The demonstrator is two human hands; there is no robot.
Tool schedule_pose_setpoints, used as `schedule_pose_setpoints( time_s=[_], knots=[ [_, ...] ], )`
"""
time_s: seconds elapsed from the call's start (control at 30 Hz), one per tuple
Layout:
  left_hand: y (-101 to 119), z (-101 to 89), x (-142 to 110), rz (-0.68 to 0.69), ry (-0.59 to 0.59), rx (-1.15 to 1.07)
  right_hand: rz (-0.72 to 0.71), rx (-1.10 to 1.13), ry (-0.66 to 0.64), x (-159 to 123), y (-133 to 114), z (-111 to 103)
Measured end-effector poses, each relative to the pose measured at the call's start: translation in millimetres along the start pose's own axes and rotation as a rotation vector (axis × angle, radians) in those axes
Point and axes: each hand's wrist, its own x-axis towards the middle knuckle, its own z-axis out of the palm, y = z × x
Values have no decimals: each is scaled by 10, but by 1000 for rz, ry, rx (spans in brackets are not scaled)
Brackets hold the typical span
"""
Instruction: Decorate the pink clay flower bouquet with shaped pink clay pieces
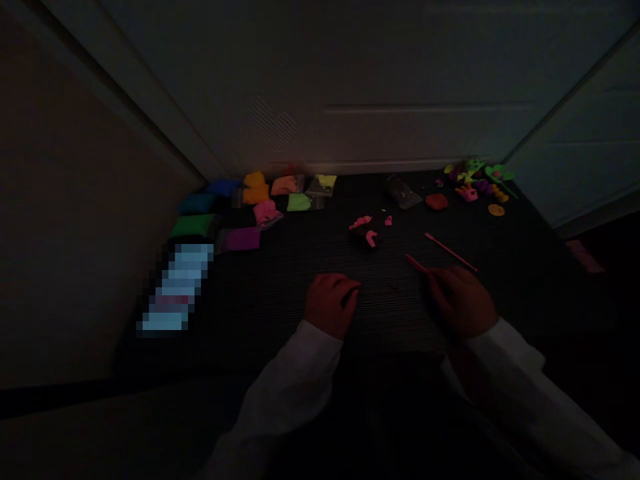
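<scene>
My right hand (463,300) is closed around a pink clay modelling tool (416,265), whose tip points up and to the left. Resting low over the dark table, my left hand (331,303) has its thumb and fingers pressed together; what they pinch, if anything, is too dark to see. Beyond the hands sits a small dark clay piece with pink clay trim (363,227). A pink clay scrap (389,220) lies just right of it. Another thin pink modelling tool (451,252) lies slantwise behind my right hand.
Several bags of coloured clay, among them a purple one (243,239) and a green one (193,226), line the left and back. A blurred lit screen (177,287) is at the left edge. Finished-looking clay shapes (470,183) cluster at back right, near a red clay lump (437,201).
</scene>
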Motion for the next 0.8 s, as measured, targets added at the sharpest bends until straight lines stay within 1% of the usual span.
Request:
schedule_pose_setpoints(
  time_s=[0.1,0.17,0.2,0.27,0.33,0.47,0.6,0.67,0.73,0.8],
  knots=[
    [-4,9,-3,-6,-2,29,-34,-40,82,14,3,5],
    [-16,13,-6,-5,2,30,-70,-42,129,13,-40,1],
    [-24,15,-7,-5,7,27,-94,-34,127,12,-78,-1],
    [-44,16,-5,-7,24,19,-144,-6,67,14,-183,2],
    [-60,12,1,-5,36,8,-154,21,18,22,-310,13],
    [-50,-24,14,40,42,-59,-157,124,41,37,-566,48],
    [8,-71,0,101,-6,-211,-232,208,12,39,-739,70],
    [40,-91,-16,73,-17,-292,-271,223,10,38,-771,76],
    [70,-112,-26,9,-33,-358,-290,235,18,34,-770,79],
    [95,-132,-28,-51,-79,-409,-296,248,23,26,-753,79]
  ],
)
